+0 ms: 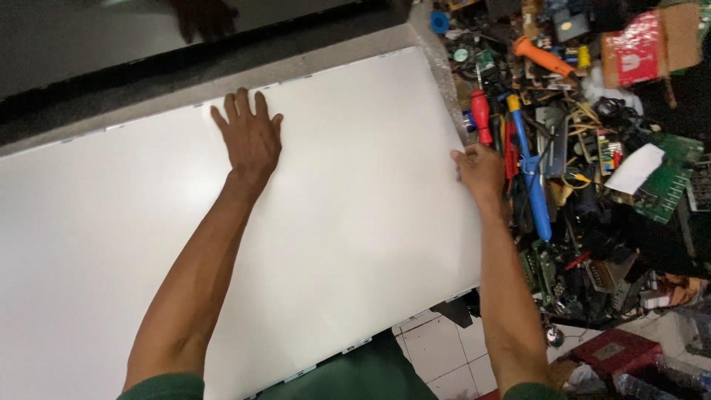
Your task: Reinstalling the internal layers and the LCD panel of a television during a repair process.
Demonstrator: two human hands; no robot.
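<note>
Both our forearms reach out over the big white panel (pixel 222 244) lying flat before us; our left hand (pixel 250 137) presses open-palmed, fingers spread, near its far edge, while our right hand (pixel 480 169) pinches its right edge, beside the red screwdriver (pixel 481 115) and tool clutter (pixel 585 148)

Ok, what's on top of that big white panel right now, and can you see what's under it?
On the white panel: the left hand lies flat near its far edge, the right hand grips its right edge. White floor tiles show below its near corner; whatever supports it is covered.
</note>
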